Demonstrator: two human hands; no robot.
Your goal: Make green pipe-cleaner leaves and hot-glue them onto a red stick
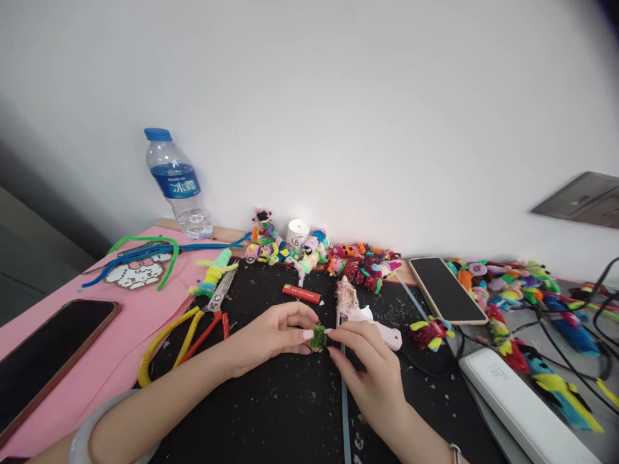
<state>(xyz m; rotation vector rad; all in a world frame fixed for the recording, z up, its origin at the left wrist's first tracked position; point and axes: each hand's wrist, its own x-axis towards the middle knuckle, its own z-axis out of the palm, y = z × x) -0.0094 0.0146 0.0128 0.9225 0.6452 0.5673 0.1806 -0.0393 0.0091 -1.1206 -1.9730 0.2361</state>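
Observation:
A small dark green fuzzy piece (318,337), apparently bent pipe cleaner, is held above the black mat. My left hand (283,332) grips it from the left, thumb and fingers closed around its side. From the right, my right hand (370,361) pinches at its edge with thumb and index finger; the exact contact is too small to make out. Just behind my right hand lies a pale pink glue gun (360,316) with a glue-crusted nozzle. A red lighter (301,294) rests behind the green piece. Scissors (220,296) with yellow and red handles lie left of my left forearm.
A water bottle (176,183) stands at the back left near blue pipe cleaners (140,258). Colourful pipe-cleaner figures (355,264) line the wall around a white paper cup (298,235). Phones (447,290), a white power bank (527,406) and black cables (561,328) lie about.

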